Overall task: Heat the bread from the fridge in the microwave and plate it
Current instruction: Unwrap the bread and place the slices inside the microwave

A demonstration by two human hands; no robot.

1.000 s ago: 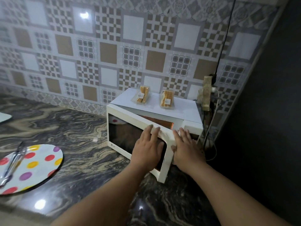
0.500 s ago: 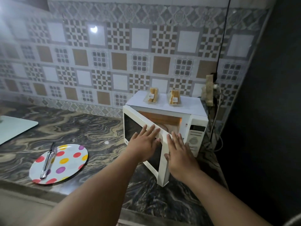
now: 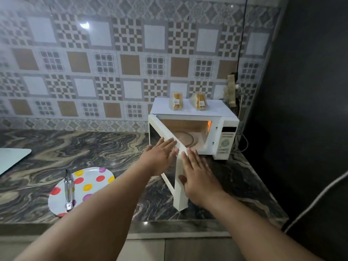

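while the microwave [image 3: 194, 129] stands at the far right of the worktop [image 3: 105, 147] with its door [image 3: 169, 153] swung out toward the near side, both hands sit at that door's free edge. the left hand [image 3: 160, 157] lies flat on the door's outer face, fingers spread, holding nothing. the right hand [image 3: 199, 178] is just as flat and splayed against the door's edge, thumb low, also holding nothing; neither grip is closed on anything.

the bread is in two clear packs, the left pack [image 3: 176, 103] and right pack [image 3: 199, 101], standing on top of the microwave near its far edge, apart from each other. they look light and soft, so likely easy to crush, and the clear wrap may be slippery. a gentle pinch across the flat sides should serve better than a squeeze at the top.

inside, the lit cavity shows only a turntable [image 3: 183, 138]; no bread is in it. the spotted plate [image 3: 94, 187] at near left holds just tongs [image 3: 68, 191], lying along its left side. a pale board [image 3: 11, 159] shows at the far left edge.
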